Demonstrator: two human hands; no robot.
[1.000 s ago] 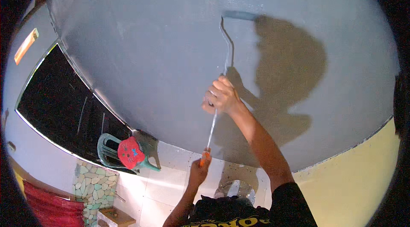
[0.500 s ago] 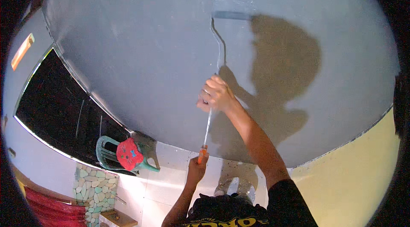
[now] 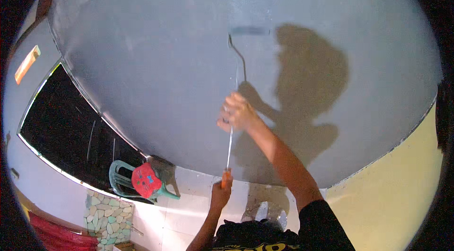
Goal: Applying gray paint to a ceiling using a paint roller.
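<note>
Roller head (image 3: 249,30), one, sits high at the gray wall (image 3: 156,71), with one rod (image 3: 230,149) and one orange handle (image 3: 226,178) below. Left of us stands one green chair (image 3: 122,178) with one red cover (image 3: 146,180); one shadow (image 3: 312,71) darkens the wall. Our right hand (image 3: 236,111) clasps the rod, our left hand (image 3: 221,195) the handle.

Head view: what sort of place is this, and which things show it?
Probably a room in a home: a green plastic chair with a red pad, red curtain-like cloth and a stone-patterned surface suggest it.
</note>
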